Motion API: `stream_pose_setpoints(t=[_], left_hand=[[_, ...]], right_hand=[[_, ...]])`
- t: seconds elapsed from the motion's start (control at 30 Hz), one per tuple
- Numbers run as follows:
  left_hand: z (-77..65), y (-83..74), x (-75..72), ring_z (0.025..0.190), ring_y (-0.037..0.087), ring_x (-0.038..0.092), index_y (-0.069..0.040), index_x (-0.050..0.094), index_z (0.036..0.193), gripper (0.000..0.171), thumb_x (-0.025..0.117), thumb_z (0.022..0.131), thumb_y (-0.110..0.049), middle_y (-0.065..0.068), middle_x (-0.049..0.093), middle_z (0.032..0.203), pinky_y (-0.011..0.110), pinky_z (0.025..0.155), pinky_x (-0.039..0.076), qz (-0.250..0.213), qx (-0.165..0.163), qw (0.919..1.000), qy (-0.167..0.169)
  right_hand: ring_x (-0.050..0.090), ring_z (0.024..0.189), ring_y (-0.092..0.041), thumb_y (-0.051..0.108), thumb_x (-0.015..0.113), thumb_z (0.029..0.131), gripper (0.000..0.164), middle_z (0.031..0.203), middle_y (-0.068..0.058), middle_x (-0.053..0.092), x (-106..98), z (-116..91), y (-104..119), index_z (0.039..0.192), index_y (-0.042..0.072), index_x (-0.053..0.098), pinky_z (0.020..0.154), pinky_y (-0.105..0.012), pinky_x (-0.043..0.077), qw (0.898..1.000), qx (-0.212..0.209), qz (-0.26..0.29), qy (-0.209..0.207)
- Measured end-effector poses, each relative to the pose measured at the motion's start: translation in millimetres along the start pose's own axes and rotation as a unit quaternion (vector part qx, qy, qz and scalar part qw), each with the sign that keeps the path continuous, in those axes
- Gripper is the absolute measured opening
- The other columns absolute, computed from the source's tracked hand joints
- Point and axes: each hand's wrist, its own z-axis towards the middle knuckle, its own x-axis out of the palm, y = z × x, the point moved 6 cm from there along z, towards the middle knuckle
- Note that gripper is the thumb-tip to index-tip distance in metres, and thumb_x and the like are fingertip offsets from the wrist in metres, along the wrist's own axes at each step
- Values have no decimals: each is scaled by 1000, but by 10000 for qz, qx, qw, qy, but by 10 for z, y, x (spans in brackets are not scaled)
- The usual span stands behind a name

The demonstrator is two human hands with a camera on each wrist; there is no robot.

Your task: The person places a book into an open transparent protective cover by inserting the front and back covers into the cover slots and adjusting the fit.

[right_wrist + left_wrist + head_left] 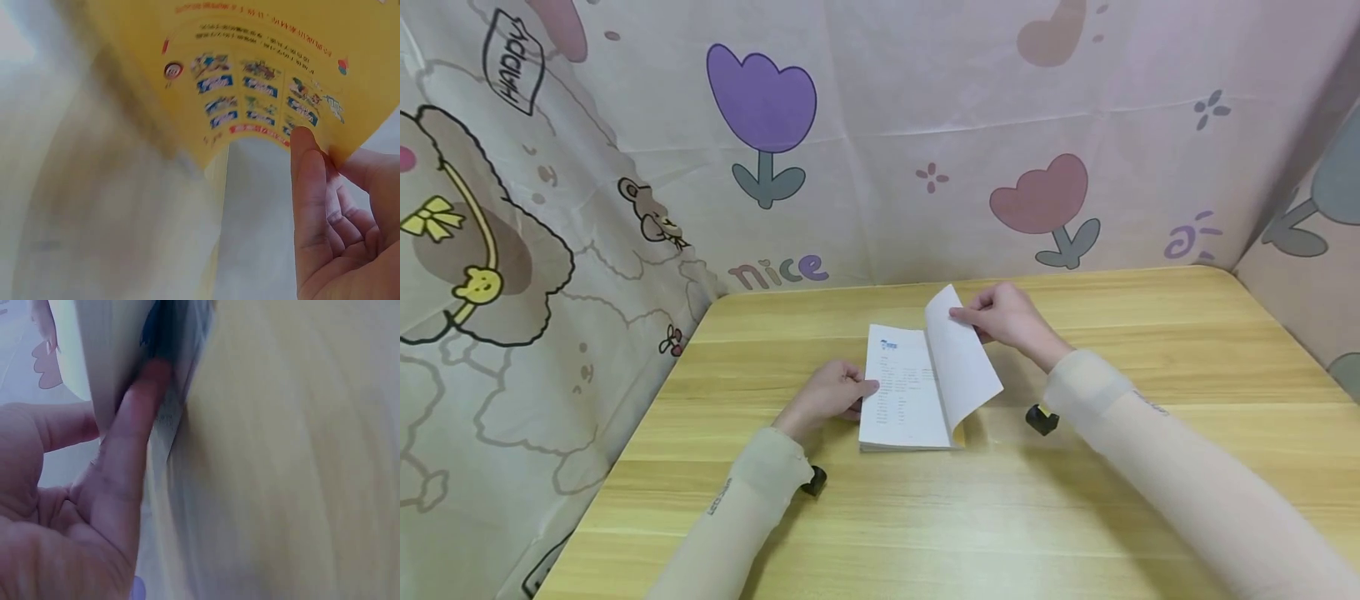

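Note:
A thin paperback book (pixel 901 400) lies on the table, its top page printed with small text and a blue picture. My left hand (pixel 831 392) grips the book's left edge; in the left wrist view the thumb is on one side and a finger (pixel 128 425) reaches under the stack. With my right hand (pixel 1011 318) I pinch the outer edge of the raised cover (pixel 962 358), white on the inside. The right wrist view shows the cover's yellow outer face (pixel 250 37), with small pictures and red and blue print, held between thumb and fingers.
The wooden table (pixel 700 500) runs back to a patterned cloth (pixel 887 100) with flowers, which also hangs at the left and right. Small black pieces (pixel 1042 419) sit by both wrists, at the sleeve cuffs.

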Motion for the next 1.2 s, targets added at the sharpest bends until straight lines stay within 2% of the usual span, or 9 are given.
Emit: stream_pose_setpoints(t=[0.27,0.53,0.6,0.77,0.83,0.87,0.97,1.07,1.2], left_hand=[[-85,12,-111,57,18,64,-1,58,76,28,64,92,-22,8,66,70,30,53,55,1125,111,9934,-188],[-75,38,-171,51,19,64,-2,59,72,31,69,88,-26,8,65,62,28,51,53,1688,-57,9851,-331],[-79,-35,-186,50,17,60,-5,58,68,34,70,87,-30,5,61,59,27,49,48,2194,4,9736,-633],[-90,-455,-66,56,16,49,-11,57,75,32,65,89,-38,1,53,62,28,49,39,3690,852,9141,-1448],[-73,-624,66,64,15,51,-11,60,87,29,62,92,-40,0,55,71,27,54,42,3827,1269,9020,-1544],[-61,-695,136,71,16,54,-9,61,95,31,60,93,-40,1,58,79,28,59,46,3711,1449,9048,-1504],[-2,-817,341,101,19,57,-8,56,124,47,52,97,-46,5,62,112,33,83,49,3083,1801,9280,-1066],[66,-852,499,131,21,39,-11,40,145,66,46,96,-54,8,43,144,40,103,36,2410,1979,9488,-503],[129,-835,610,140,19,21,-19,23,155,80,42,92,-65,6,17,158,43,107,27,2068,2052,9566,-121]], right_hand=[[67,67,-17,36,70,87,33,80,-7,68,-113,-38,-125,88,3,71,66,-35,58,10000,-3,-96,-12],[68,70,-19,34,68,89,33,84,-10,67,-140,-52,-205,87,0,70,67,-37,58,10000,23,18,56],[68,70,-19,33,66,90,33,84,-11,67,-136,-52,-212,88,0,69,67,-37,58,10000,18,-5,86],[68,69,-20,33,65,92,33,83,-11,68,-115,-70,-201,88,0,68,67,-39,58,9999,-16,55,98],[67,69,-21,33,65,92,34,81,-11,67,-95,-82,-189,87,0,67,68,-41,57,9999,-48,119,102],[67,68,-22,33,65,92,34,79,-11,66,-83,-86,-185,87,0,66,68,-41,57,9998,-65,134,96],[66,67,-23,34,66,91,34,76,-10,66,-52,-91,-158,84,1,66,66,-41,58,9999,-149,51,46],[67,66,-24,34,65,91,33,74,-9,67,-20,-84,-128,82,2,67,64,-41,58,9995,-256,-203,0],[68,66,-23,34,64,93,32,74,-8,68,34,-69,-97,78,6,67,59,-37,57,9974,-370,-614,19]])
